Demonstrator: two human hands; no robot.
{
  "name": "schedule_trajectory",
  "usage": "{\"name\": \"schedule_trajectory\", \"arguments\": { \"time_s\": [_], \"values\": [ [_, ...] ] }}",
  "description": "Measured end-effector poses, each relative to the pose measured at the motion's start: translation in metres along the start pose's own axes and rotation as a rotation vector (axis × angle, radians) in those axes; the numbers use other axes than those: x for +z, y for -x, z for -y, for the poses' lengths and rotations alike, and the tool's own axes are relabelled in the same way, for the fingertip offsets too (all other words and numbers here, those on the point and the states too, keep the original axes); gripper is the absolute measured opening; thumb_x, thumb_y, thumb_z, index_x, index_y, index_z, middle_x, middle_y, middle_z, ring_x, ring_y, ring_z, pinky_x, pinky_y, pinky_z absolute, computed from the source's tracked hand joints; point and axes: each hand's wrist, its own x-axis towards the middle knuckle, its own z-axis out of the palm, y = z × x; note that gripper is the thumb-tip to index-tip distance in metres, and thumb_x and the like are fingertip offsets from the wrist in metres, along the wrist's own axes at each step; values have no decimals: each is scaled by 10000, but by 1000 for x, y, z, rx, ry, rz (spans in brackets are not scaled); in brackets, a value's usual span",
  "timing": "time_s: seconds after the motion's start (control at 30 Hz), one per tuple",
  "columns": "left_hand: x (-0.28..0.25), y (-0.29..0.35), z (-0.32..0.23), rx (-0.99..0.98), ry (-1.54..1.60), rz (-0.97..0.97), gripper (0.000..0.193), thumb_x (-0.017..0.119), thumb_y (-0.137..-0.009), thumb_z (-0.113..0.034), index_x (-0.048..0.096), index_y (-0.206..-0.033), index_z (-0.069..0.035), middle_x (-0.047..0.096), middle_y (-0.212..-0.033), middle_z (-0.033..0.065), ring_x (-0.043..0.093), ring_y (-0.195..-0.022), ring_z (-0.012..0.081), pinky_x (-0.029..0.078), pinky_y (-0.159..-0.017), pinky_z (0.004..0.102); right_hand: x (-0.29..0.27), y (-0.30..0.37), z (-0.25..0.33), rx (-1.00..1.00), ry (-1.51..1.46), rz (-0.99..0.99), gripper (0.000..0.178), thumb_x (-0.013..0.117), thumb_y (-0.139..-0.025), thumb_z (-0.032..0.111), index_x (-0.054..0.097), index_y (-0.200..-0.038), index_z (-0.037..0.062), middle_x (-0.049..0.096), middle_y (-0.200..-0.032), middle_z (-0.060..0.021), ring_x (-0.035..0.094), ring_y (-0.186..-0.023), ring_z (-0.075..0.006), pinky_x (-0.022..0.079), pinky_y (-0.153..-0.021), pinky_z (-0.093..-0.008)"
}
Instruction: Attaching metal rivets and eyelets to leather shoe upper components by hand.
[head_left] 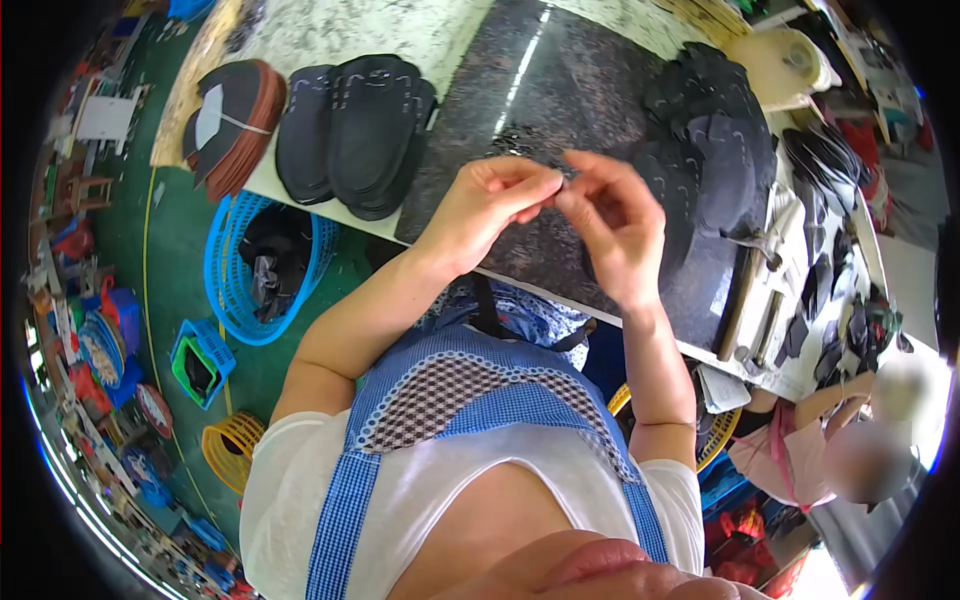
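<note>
Two hands meet over a speckled slab

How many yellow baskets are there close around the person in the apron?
2: a yellow basket on the green floor at left, and another basket, partly hidden, beyond the right arm. More may be hidden under the table.

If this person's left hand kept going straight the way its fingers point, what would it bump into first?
Most likely the person's own right hand: the fingers of the left hand point rightward, toward it, and the two come very close. Whether they already touch is hard to tell.
</note>
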Motion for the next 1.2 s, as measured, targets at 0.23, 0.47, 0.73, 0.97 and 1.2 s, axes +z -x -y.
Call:
{"name": "schedule_trajectory", "arguments": {
  "time_s": [0.23,0.47,0.73,0.97,1.2],
  "values": [
    [14,4,-1,-434,104,365,201,734,-926,-172,715,-991,17,637,-763,7,537,-657,58,419,-596,199,-39,27,37,-338,558,228,311,796,-760,43,673,-1041,-11,649,-872,-108,641,-780,-249,542,-673,-347],
    [40,-14,-27,-486,-353,545,262,744,-918,-210,711,-1010,34,712,-845,84,697,-746,124,593,-690,237,-64,47,39,-399,661,179,270,801,-751,54,665,-978,-3,664,-850,-110,664,-758,-277,544,-648,-365],
    [61,-44,-24,-578,-246,690,266,749,-914,-263,714,-904,1,680,-714,53,657,-635,103,540,-581,222,-75,65,24,-175,248,-82,138,796,-812,41,723,-923,5,707,-808,-75,675,-723,-164,528,-649,-289],
    [67,-89,2,695,-1469,266,535,804,-806,-432,664,-1126,-26,639,-1125,119,624,-1008,221,501,-848,372,-82,64,9,261,63,-326,116,659,-938,41,723,-1015,-17,724,-882,-72,659,-772,-89,535,-724,-230],
    [62,-93,21,693,-1569,182,528,865,-720,-281,584,-1106,-57,587,-1193,119,540,-1165,325,399,-1002,461,-80,63,-18,275,1,-339,186,620,-976,42,711,-1126,-23,715,-938,-68,649,-837,-82,528,-770,-223]
  ]
}}
